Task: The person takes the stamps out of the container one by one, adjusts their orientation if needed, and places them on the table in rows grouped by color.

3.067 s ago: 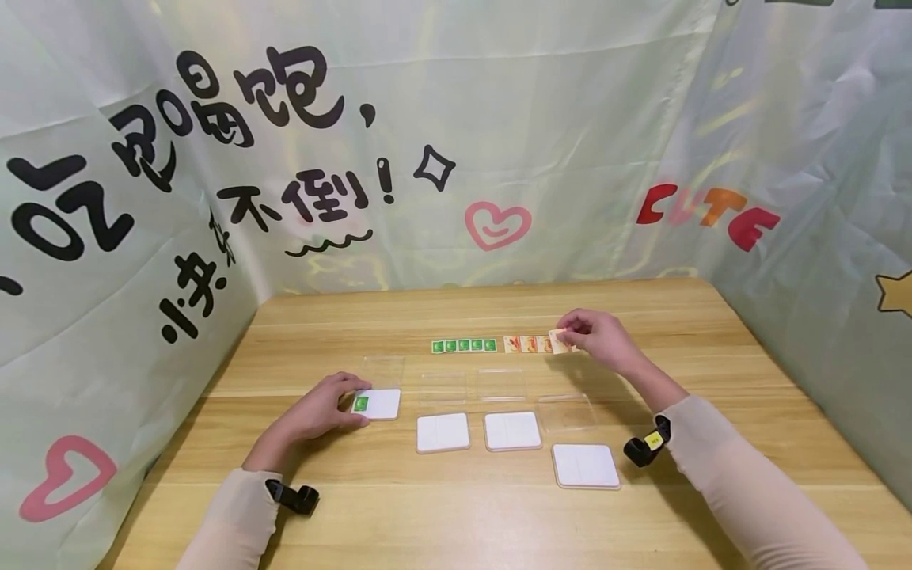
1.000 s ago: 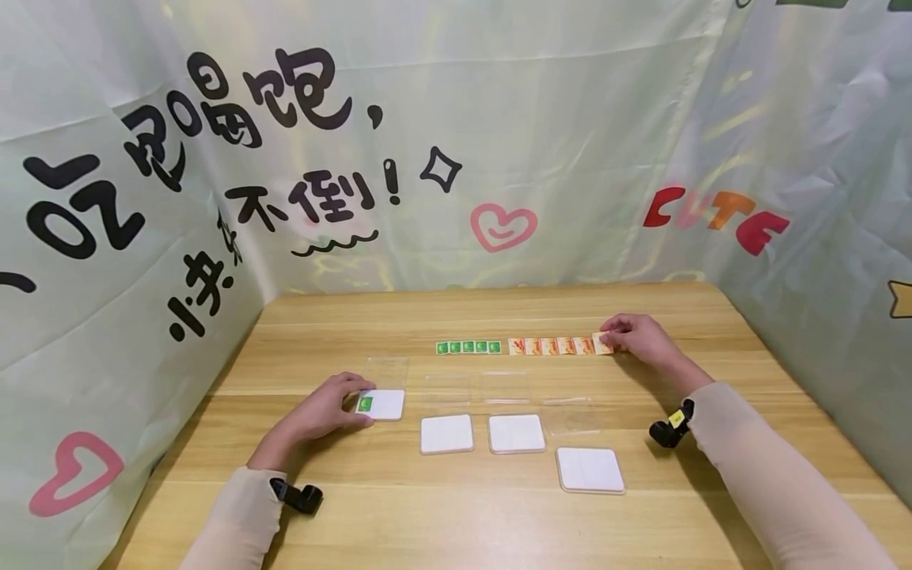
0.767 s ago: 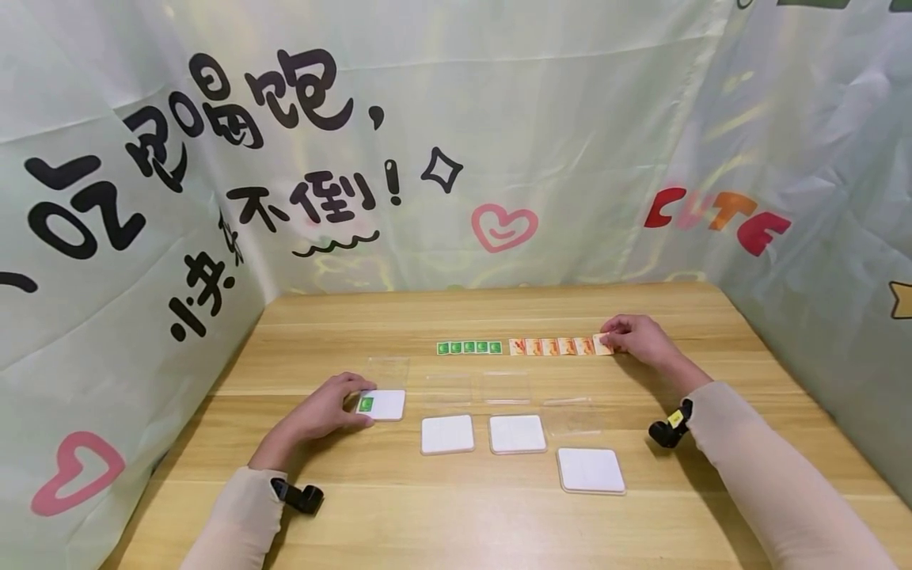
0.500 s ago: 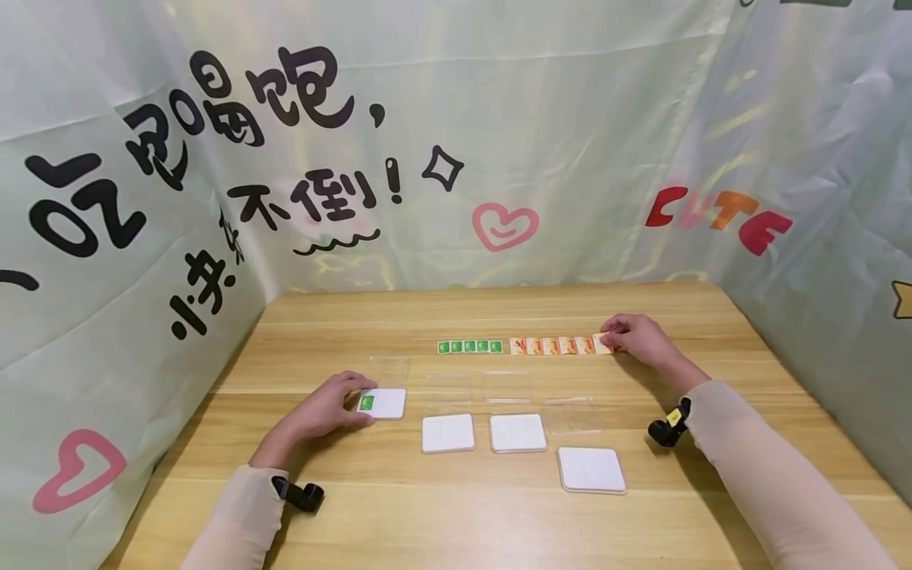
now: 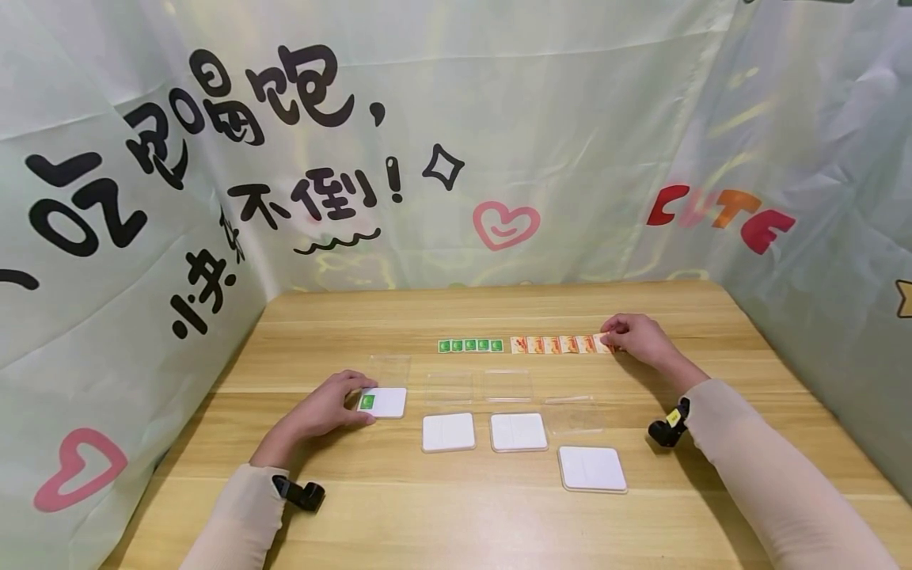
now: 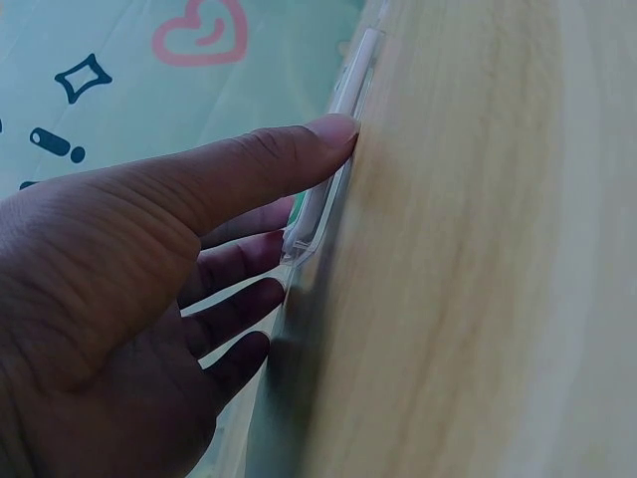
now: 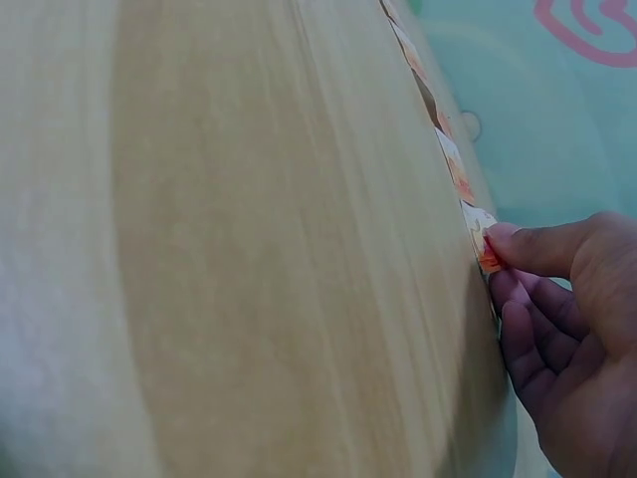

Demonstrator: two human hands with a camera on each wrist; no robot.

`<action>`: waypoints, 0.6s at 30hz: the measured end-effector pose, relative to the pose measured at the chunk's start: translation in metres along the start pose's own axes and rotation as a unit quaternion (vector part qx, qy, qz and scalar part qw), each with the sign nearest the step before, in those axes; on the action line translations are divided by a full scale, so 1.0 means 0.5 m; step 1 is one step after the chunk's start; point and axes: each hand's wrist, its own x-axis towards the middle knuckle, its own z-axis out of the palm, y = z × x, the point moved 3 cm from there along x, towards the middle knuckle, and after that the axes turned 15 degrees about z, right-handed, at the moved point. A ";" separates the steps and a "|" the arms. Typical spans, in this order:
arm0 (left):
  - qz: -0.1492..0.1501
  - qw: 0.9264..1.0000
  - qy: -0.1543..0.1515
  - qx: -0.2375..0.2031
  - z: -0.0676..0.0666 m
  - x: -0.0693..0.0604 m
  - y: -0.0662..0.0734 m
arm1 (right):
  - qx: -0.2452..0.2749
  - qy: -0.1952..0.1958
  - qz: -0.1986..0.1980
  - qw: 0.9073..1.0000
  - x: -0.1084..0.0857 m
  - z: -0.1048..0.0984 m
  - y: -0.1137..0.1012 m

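My left hand [image 5: 329, 410] holds a white card in a clear case [image 5: 389, 402] on the table, thumb on the near edge and fingers at the far side. A green stamp-like slip [image 5: 366, 402] lies on that card's left end. In the left wrist view the thumb presses the rim of the clear case [image 6: 348, 90]. My right hand [image 5: 636, 336] pinches the rightmost orange stamp-like slip [image 7: 484, 239] between thumb and finger. It is the end of a row of orange slips [image 5: 552, 345]. Left of these lies a row of green slips [image 5: 470, 346].
Three more white cards in clear cases lie in front: left [image 5: 448, 432], middle [image 5: 518, 432] and right [image 5: 593, 469]. Several clear lids [image 5: 507, 385] lie behind the cards. Printed fabric [image 5: 584, 142] walls the wooden table [image 5: 456, 522] at the back and sides.
Since about three seconds ago my right hand has moved right along the orange row to its end, uncovering more slips. The left hand stays on its card. Over the last second almost nothing moves.
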 end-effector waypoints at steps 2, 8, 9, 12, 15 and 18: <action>-0.001 1.000 0.001 -0.003 0.000 0.000 0.000 | -0.007 0.004 -0.001 1.000 0.001 0.000 0.000; -0.002 1.000 0.000 -0.003 0.001 0.001 0.000 | -0.016 0.007 -0.001 1.000 0.000 0.001 0.002; -0.001 1.000 0.000 -0.003 0.001 0.001 0.000 | -0.017 0.008 -0.001 1.000 0.000 0.001 0.003; 0.005 1.000 -0.001 0.000 0.000 0.000 0.001 | -0.023 0.012 0.000 1.000 0.000 0.002 0.004; 0.009 1.000 -0.003 0.002 0.000 0.000 0.002 | -0.026 0.015 0.001 1.000 0.000 0.002 0.004; 0.007 1.000 -0.002 0.003 -0.001 0.000 0.003 | -0.025 0.018 0.000 1.000 -0.001 0.002 0.002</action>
